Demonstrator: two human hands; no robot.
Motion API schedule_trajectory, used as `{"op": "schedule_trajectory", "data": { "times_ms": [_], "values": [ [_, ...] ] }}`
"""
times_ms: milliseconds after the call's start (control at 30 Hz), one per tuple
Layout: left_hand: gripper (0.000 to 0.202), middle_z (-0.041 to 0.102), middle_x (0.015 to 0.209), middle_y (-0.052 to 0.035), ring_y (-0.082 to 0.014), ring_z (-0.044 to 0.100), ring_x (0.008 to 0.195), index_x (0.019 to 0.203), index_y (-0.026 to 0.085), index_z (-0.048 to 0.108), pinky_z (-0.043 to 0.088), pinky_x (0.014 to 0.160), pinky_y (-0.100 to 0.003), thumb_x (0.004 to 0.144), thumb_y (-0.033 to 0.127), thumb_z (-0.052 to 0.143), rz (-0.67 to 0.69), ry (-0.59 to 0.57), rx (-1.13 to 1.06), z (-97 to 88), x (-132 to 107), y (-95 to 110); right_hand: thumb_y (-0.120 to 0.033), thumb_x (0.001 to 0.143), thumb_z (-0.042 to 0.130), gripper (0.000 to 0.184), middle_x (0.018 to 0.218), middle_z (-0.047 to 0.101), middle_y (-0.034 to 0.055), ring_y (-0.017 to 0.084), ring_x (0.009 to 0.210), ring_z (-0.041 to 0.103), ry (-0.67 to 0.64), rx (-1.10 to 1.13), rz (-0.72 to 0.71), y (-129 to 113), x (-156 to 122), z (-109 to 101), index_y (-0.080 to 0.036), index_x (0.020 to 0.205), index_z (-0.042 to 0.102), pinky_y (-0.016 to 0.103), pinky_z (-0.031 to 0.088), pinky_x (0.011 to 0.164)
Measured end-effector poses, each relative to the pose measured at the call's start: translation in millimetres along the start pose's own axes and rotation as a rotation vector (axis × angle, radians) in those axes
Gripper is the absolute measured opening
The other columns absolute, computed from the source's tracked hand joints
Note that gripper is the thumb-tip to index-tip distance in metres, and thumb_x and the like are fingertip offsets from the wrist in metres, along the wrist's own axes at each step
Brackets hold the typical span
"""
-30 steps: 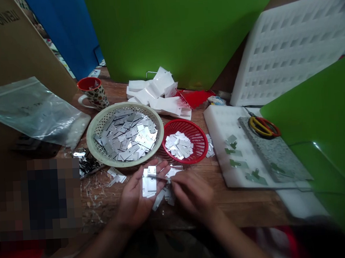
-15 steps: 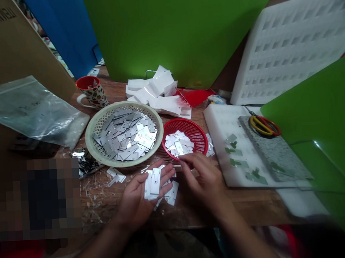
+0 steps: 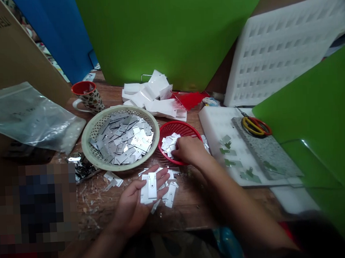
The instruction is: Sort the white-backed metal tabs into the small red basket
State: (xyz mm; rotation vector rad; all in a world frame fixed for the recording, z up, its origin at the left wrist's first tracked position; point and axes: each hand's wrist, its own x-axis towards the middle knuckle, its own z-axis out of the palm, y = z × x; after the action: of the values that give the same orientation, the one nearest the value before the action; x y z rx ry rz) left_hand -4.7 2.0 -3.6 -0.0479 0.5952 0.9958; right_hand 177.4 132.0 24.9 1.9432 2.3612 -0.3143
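My left hand (image 3: 131, 204) lies palm up with its fingers stretched out. Several small flat silvery metal plates (image 3: 151, 187) rest on it under the thumb, the top one with a hole near its middle. My right hand (image 3: 189, 149) reaches over the near rim of a red plastic basket (image 3: 190, 129). Its curled fingertips are among the small metal pieces (image 3: 169, 141) inside; what they pinch, if anything, is hidden. More metal plates (image 3: 171, 194) lie on the table beside and beyond my left fingers.
A pale green basket (image 3: 87, 155) full of flat metal pieces stands left of the red one. Behind are a patterned mug (image 3: 93, 101) and white sheets (image 3: 159, 102). At right, yellow-and-orange-handled scissors (image 3: 255, 126) lie on a grey slab (image 3: 266, 158) over white foam (image 3: 216, 142).
My right hand has moved forward from beside my left hand into the red basket. My left hand still carries the plates. The view has shifted slightly.
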Motion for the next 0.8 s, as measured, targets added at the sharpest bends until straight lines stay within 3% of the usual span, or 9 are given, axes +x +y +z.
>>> {"op": "schedule_trajectory", "data": {
  "times_ms": [133, 267, 367, 433, 467, 600, 700, 800],
  "values": [
    [0.064, 0.053, 0.138, -0.0168, -0.0285, 0.046, 0.130, 0.145, 0.011, 0.032, 0.028, 0.113, -0.045, 0.083, 0.005, 0.045, 0.014, 0.060, 0.071, -5.0, -6, 5, -0.028, 0.070, 0.070, 0.012, 0.073, 0.070, 0.0135, 0.026, 0.068, 0.066, -0.019, 0.058, 0.019, -1, 6, 12, -0.016, 0.069, 0.067, 0.032, 0.042, 0.056],
    [0.049, 0.056, 0.135, -0.0176, -0.0289, 0.049, 0.128, 0.135, 0.010, 0.046, 0.033, 0.112, -0.043, 0.086, 0.009, 0.051, 0.042, 0.082, 0.131, -6.9, -10, 10, -0.028, 0.076, 0.065, 0.012, 0.067, 0.068, 0.0072, 0.020, 0.061, 0.063, 0.010, 0.154, -0.001, 2, 0, 5, -0.018, 0.069, 0.064, 0.028, 0.040, 0.053],
    [0.045, 0.057, 0.133, -0.0185, -0.0294, 0.050, 0.126, 0.131, 0.008, 0.049, 0.035, 0.111, -0.043, 0.087, 0.010, 0.054, 0.058, 0.094, 0.169, -7.4, -12, 13, -0.024, 0.082, 0.058, 0.006, 0.072, 0.068, 0.0018, 0.014, 0.062, 0.062, 0.126, 0.309, -0.022, 0, -23, -12, -0.019, 0.081, 0.061, 0.025, 0.042, 0.055],
    [0.046, 0.057, 0.133, -0.0193, -0.0294, 0.051, 0.126, 0.134, 0.008, 0.047, 0.036, 0.110, -0.043, 0.088, 0.013, 0.054, 0.069, 0.100, 0.165, -8.5, -13, 15, -0.025, 0.083, 0.059, 0.005, 0.074, 0.067, 0.0003, 0.013, 0.062, 0.061, 0.227, 0.567, -0.088, -5, -46, -18, -0.020, 0.085, 0.059, 0.023, 0.044, 0.056],
    [0.046, 0.056, 0.133, -0.0199, -0.0295, 0.051, 0.126, 0.135, 0.008, 0.046, 0.036, 0.110, -0.043, 0.090, 0.016, 0.053, 0.070, 0.099, 0.149, -9.5, -12, 17, -0.025, 0.084, 0.059, 0.005, 0.073, 0.067, -0.0004, 0.013, 0.063, 0.062, 0.215, 0.664, -0.147, -9, -59, -18, -0.020, 0.086, 0.058, 0.023, 0.045, 0.056],
    [0.049, 0.054, 0.134, -0.0223, -0.0301, 0.047, 0.129, 0.138, 0.004, 0.041, 0.036, 0.110, -0.045, 0.095, 0.027, 0.044, 0.070, 0.087, 0.059, -14.9, -12, 24, -0.018, 0.084, 0.057, 0.003, 0.072, 0.066, 0.0008, 0.014, 0.060, 0.060, 0.123, 0.606, -0.285, -26, -95, 11, -0.020, 0.087, 0.056, 0.024, 0.045, 0.054],
    [0.052, 0.054, 0.135, -0.0225, -0.0305, 0.047, 0.129, 0.139, 0.003, 0.039, 0.036, 0.109, -0.046, 0.095, 0.029, 0.043, 0.096, 0.118, 0.053, -17.3, -14, 27, -0.016, 0.087, 0.053, 0.008, 0.080, 0.068, 0.0035, 0.017, 0.064, 0.062, 0.118, 0.502, -0.286, -33, -100, 38, -0.021, 0.092, 0.055, 0.026, 0.046, 0.056],
    [0.052, 0.056, 0.132, -0.0229, -0.0306, 0.050, 0.126, 0.139, 0.003, 0.040, 0.039, 0.107, -0.044, 0.095, 0.031, 0.044, 0.084, 0.126, 0.067, -15.7, -18, 26, -0.020, 0.090, 0.051, 0.018, 0.093, 0.068, 0.0075, 0.021, 0.079, 0.064, 0.175, 0.518, -0.296, -38, -98, 45, -0.020, 0.107, 0.054, 0.031, 0.050, 0.067]
  ]
}}
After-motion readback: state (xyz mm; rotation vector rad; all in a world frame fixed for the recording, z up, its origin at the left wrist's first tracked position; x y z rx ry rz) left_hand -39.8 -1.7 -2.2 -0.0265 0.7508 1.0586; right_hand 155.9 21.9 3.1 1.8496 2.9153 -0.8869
